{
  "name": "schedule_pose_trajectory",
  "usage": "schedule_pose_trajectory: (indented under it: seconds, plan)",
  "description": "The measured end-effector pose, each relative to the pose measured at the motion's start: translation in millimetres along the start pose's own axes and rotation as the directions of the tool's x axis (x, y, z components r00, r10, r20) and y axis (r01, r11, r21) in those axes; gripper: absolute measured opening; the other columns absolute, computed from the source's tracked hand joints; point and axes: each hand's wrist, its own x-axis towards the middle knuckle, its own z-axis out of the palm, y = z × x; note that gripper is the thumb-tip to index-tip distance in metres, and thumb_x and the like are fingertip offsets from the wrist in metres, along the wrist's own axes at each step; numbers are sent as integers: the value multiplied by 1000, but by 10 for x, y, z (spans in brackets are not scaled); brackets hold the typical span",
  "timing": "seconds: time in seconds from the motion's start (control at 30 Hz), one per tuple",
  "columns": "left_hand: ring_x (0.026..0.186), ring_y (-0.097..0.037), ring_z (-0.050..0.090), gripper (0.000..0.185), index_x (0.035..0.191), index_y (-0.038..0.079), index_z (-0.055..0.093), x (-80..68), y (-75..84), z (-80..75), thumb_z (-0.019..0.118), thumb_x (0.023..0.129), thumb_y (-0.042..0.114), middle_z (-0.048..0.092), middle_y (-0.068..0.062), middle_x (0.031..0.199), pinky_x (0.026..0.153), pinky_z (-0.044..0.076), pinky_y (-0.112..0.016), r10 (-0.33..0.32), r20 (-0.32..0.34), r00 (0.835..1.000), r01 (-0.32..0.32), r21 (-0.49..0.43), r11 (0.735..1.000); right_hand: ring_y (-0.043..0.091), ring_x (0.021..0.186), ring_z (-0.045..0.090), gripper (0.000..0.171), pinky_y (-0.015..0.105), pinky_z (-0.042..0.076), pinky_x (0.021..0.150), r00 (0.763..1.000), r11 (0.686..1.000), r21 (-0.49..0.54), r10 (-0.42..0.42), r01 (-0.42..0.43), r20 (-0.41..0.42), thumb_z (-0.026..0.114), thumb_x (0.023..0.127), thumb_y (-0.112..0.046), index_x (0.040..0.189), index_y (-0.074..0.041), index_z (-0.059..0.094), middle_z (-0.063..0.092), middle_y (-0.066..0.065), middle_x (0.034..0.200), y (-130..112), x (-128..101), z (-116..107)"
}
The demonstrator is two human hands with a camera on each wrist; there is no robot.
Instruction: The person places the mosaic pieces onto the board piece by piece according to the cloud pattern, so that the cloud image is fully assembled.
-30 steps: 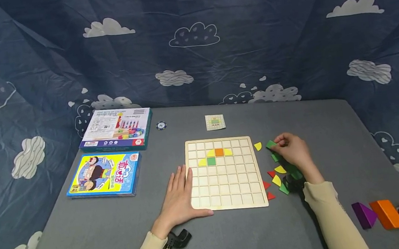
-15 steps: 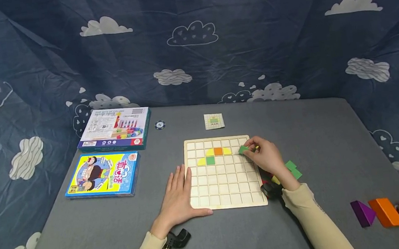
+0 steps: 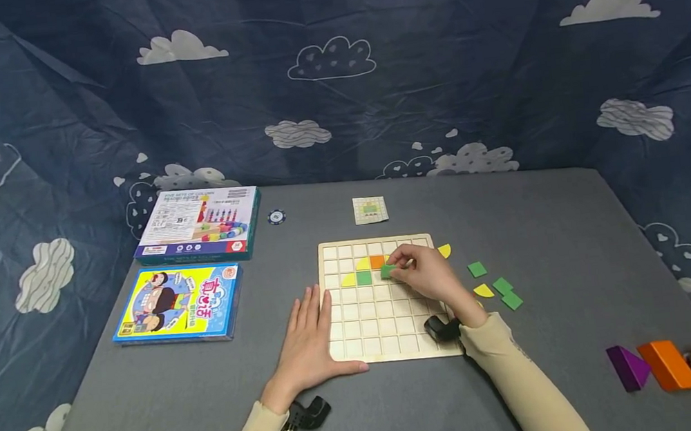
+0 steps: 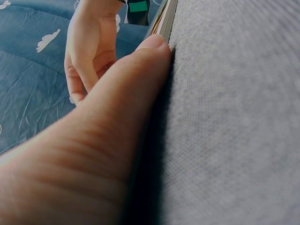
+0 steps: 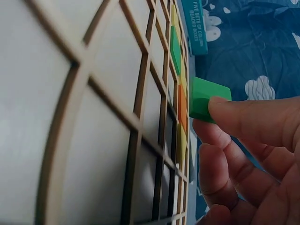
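Note:
A wooden grid board (image 3: 388,329) lies on the grey table. Its upper rows hold yellow pieces, an orange square (image 3: 378,261) and a green square (image 3: 364,278). My right hand (image 3: 423,276) pinches a green square tile (image 3: 388,271) (image 5: 205,98) just above the board, right of the placed green square and under the orange one. My left hand (image 3: 306,341) rests flat on the table, fingers straight, with its thumb (image 4: 140,75) against the board's left edge (image 4: 165,21).
Loose green squares (image 3: 503,290) and yellow pieces (image 3: 483,291) lie right of the board. A small pattern card (image 3: 370,209) and a round token (image 3: 276,216) sit behind it, two boxes (image 3: 196,224) (image 3: 180,304) at left, purple and orange blocks (image 3: 654,366) at near right.
My right hand picked a green tile from the loose pieces at right and carried it left over the board, to beside the placed pieces. The left hand has stayed put.

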Motion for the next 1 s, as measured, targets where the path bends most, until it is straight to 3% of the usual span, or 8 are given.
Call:
schedule_pose_trajectory:
  seconds: [0.43,1.0]
  plan:
    - [143,-32,1,134,150,-2,12,7,4,1,60,60,84,9,-23,154,113,1,-45,5,-10,1000,-5,11,1000,17,62,50,6,32,39,57,1000,998,-67,13,-12,13,73,83,-13,88,-13,70,59,-2,75,-7,61,78]
    - [143,-32,1,134,150,-2,12,-3,8,-3,60,60,84,9,-24,154,113,1,-45,5,-7,1000,-5,9,1000,14,61,53,7,32,42,58,999,1000,-21,-7,8,38,73,83,-12,90,-10,71,62,-3,75,-16,69,124]
